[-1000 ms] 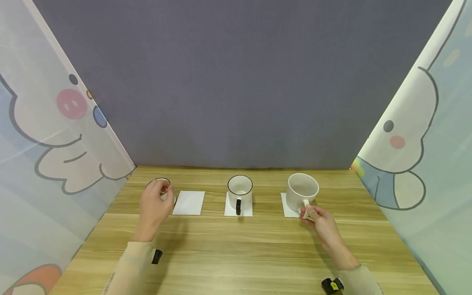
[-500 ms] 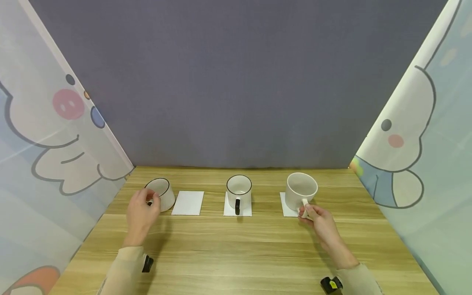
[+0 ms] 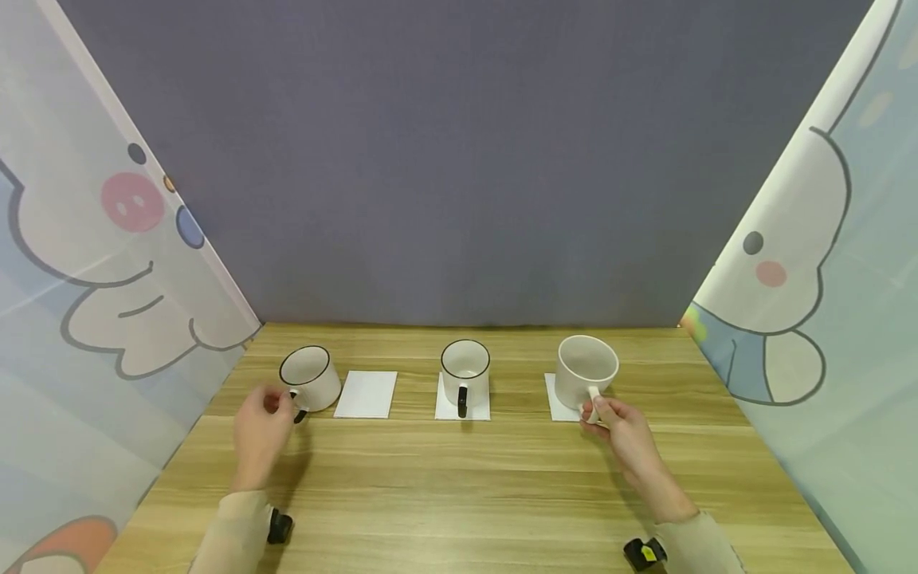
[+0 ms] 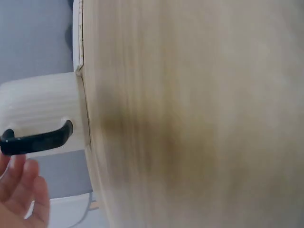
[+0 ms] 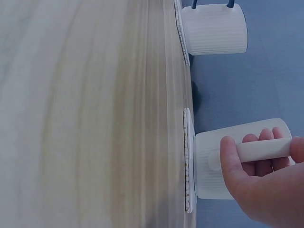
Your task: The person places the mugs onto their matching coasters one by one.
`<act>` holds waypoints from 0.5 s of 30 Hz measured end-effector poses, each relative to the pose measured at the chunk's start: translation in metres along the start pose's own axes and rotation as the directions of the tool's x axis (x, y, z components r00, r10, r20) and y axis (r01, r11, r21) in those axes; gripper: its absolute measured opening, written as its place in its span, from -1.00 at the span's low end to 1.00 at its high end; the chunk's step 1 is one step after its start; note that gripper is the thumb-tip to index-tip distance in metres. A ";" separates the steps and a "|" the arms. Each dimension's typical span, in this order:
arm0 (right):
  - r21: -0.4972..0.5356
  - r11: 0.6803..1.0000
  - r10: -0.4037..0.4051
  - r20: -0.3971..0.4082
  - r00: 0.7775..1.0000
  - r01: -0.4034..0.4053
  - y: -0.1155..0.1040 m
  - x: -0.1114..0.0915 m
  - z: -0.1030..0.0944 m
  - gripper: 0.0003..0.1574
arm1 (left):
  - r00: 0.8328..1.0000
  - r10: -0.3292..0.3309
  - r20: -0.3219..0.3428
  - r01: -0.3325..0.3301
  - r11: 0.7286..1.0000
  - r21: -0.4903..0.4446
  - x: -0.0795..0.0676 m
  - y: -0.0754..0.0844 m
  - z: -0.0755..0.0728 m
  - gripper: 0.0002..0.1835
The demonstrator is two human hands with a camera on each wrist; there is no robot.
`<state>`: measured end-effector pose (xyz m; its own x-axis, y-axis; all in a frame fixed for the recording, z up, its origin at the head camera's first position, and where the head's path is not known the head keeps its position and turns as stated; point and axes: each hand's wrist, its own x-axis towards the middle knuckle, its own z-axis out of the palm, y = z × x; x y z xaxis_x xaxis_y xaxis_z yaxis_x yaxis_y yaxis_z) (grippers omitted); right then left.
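At the left of the table, a white mug with a dark rim (image 3: 320,391) stands upright, its black handle (image 4: 40,141) facing the near left. My left hand (image 3: 260,430) is right at that handle, its loosely bent fingers (image 4: 28,183) beside it and not wrapped round it. Over on the right, a larger plain white mug (image 3: 574,384) stands on a white square coaster (image 3: 554,406). My right hand (image 3: 631,442) grips this mug by its white handle (image 5: 263,150), with the fingers passing behind it.
A second dark-rimmed white mug (image 3: 459,391) sits on a middle coaster (image 3: 482,410), handle toward me. Between it and the left mug lies a bare white coaster (image 3: 367,395). A grey panel (image 3: 466,175) stands behind the wooden table (image 3: 459,486), with printed curtains at both sides.
My left hand has moved left and toward me, from over the left mug down to its handle, uncovering the rim. The right hand keeps its grip; the mugs have stayed put.
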<state>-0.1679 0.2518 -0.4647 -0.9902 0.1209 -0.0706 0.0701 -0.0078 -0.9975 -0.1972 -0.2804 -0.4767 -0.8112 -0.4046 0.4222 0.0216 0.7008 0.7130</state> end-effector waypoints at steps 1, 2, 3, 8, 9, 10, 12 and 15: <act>-0.001 1.000 -0.002 0.000 1.000 0.002 0.000 0.000 0.000 -0.53 | 0.999 -0.031 0.022 0.031 0.999 -0.005 0.000 -0.001 -0.001 -0.85; -0.003 1.000 -0.003 0.001 1.000 0.003 0.000 0.000 0.000 -0.53 | 0.997 -0.062 0.047 0.062 0.998 -0.008 0.000 -0.002 -0.002 -0.81; -0.006 1.000 -0.004 0.001 1.000 0.004 0.000 0.000 0.000 -0.53 | 0.993 -0.089 0.074 0.090 0.996 -0.007 0.000 -0.003 -0.003 -0.77; -0.012 1.000 -0.005 0.005 1.000 0.005 0.002 0.000 0.000 -0.53 | 0.955 -0.189 0.229 0.200 0.979 -0.028 0.001 -0.006 -0.010 -0.56; -0.011 1.000 -0.006 0.006 1.000 0.006 0.002 0.000 0.000 -0.53 | 0.943 -0.204 0.262 0.223 0.974 -0.045 0.002 -0.007 -0.011 -0.53; -0.009 1.000 -0.007 0.005 1.000 0.007 0.002 0.000 0.000 -0.54 | 0.931 -0.217 0.295 0.248 0.966 -0.075 0.003 -0.007 -0.013 -0.51; -0.010 1.000 -0.011 0.009 1.000 0.011 0.002 0.000 0.000 -0.52 | 0.901 -0.229 0.368 0.306 0.937 -0.166 0.005 -0.009 -0.015 -0.50; -0.009 1.000 -0.013 0.008 1.000 0.013 0.002 0.000 0.000 -0.51 | 0.862 -0.218 0.457 0.381 0.874 -0.302 0.007 -0.012 -0.017 -0.53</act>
<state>-0.1678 0.2518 -0.4663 -0.9919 0.1130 -0.0573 0.0579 0.0024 -0.9983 -0.1937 -0.3020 -0.4730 -0.9714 -0.2327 -0.0471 -0.1134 0.2808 0.9530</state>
